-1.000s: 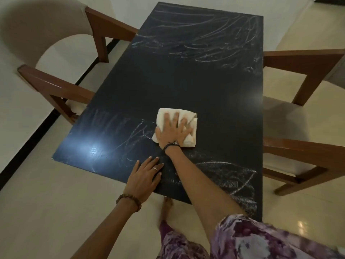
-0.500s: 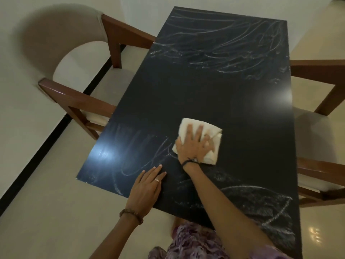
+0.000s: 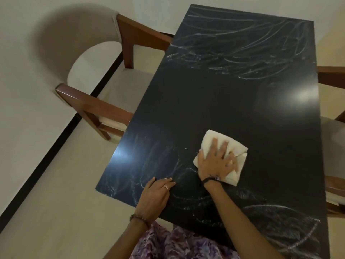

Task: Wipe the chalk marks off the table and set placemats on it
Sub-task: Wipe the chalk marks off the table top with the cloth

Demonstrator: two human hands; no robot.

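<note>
Now your right hand point(image 3: 216, 161) is pressed flat on the folded white cloth point(image 3: 229, 150), fingers spread and nearly straight, palm bearing down, nothing curled round the fabric. The cloth sits on the near half of the black table point(image 3: 233, 101), toward its right side, with its far corners poking out past your fingertips and a folded edge showing by your wrist. A dark band circles that wrist.

Your left hand point(image 3: 155, 197) lies flat too, fingers together and extended, resting on the tabletop near the front edge, just left of your right forearm. It holds nothing. There's a ring on one finger and a beaded bracelet point(image 3: 139, 217) at the wrist.

Chalk marks point(image 3: 233, 51) sweep across the far end of the table in long white loops and scribbles. Fainter chalk smears point(image 3: 149, 165) show on the near left corner, ahead of your left hand, and a looping chalk outline point(image 3: 280, 227) sits at the near right corner beside your right arm. The middle band of the table looks dark and clean, with a bright glare spot toward the right edge.

A wooden armchair point(image 3: 104, 101) with a pale cushioned seat is tucked against the left side of the table. Another wooden chair point(image 3: 334, 186) shows partly at the right edge. Your purple floral garment point(image 3: 177, 243) fills the bottom of the view.
</note>
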